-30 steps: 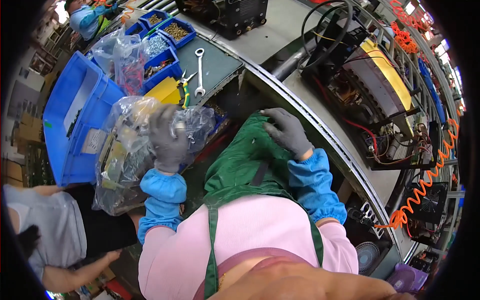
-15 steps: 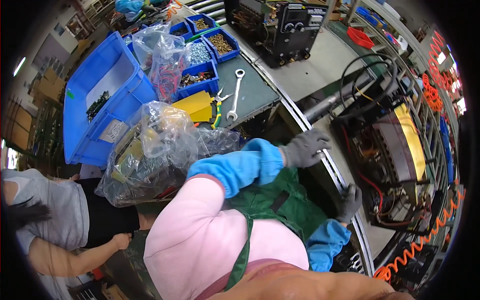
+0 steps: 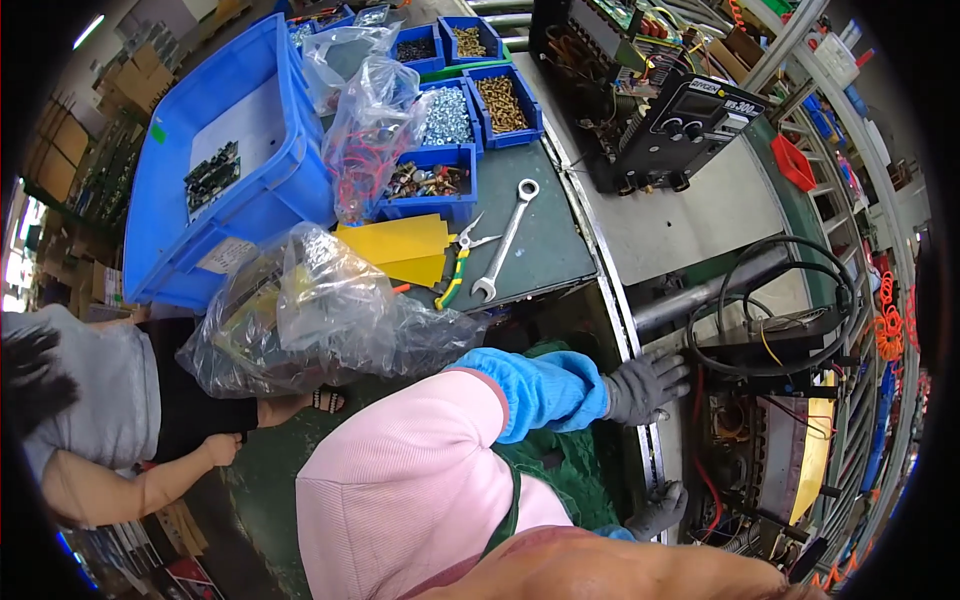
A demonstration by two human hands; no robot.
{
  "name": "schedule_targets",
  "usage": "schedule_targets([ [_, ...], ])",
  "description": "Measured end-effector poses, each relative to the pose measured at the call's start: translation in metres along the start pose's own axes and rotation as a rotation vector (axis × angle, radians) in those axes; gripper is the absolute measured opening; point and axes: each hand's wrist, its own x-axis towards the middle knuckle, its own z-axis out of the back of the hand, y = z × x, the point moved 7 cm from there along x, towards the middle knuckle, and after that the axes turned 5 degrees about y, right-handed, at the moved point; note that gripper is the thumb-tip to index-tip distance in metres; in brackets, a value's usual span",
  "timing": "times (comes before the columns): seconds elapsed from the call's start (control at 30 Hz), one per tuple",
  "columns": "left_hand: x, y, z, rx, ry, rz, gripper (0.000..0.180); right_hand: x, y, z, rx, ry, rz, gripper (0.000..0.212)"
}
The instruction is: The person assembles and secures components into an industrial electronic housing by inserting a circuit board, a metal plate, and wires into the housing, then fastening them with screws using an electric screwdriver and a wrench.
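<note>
My left hand, in a grey glove, reaches over the metal rail with its fingers stretched out toward the opened machine chassis. A small shiny spot shows by its thumb; I cannot make out what it is. My right hand, gloved too, is lower down at the same rail, its fingers curled; whatever they may hold is hidden. Inside the chassis are a yellow sheet, wiring and a red cable. A black cable loop arches at its upper end.
On the green bench lie a wrench, pliers and yellow sheets. Blue bins of fasteners, a large blue crate and clear plastic bags stand near. Another machine stands farther along; a person is at the left.
The view has turned, shifting the bench and machines in the picture. My left hand's fingers have straightened. My right hand has moved down along the rail, its fingers more curled.
</note>
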Motion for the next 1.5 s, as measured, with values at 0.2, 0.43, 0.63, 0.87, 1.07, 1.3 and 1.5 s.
schedule_targets([
  [0.2, -0.001, 0.000, 0.007, 0.000, 0.056, -0.016, 0.073, 0.006, 0.002, -0.004, 0.005, -0.011, -0.066, 0.027],
  [0.43, -0.002, 0.001, 0.008, 0.071, -0.037, -0.014, 0.073, 0.001, 0.007, -0.008, -0.043, 0.006, -0.085, 0.028],
  [0.63, -0.001, 0.000, -0.002, 0.072, -0.060, 0.017, 0.072, 0.011, -0.009, 0.003, 0.010, 0.133, -0.072, 0.027],
  [0.87, -0.004, -0.003, 0.011, 0.124, -0.073, 0.026, 0.069, 0.021, -0.020, 0.009, 0.022, 0.301, -0.088, 0.035],
  [1.07, -0.002, -0.004, 0.009, 0.150, -0.050, 0.054, 0.068, 0.002, 0.006, -0.001, 0.004, 0.253, -0.057, 0.027],
  [1.3, -0.004, -0.006, 0.015, 0.165, -0.047, 0.051, 0.069, 0.003, 0.002, 0.001, 0.018, 0.237, -0.015, 0.025],
  [1.5, 0.000, -0.003, 0.016, 0.173, -0.046, 0.058, 0.070, 0.006, 0.006, 0.002, -0.033, 0.251, -0.040, 0.023],
])
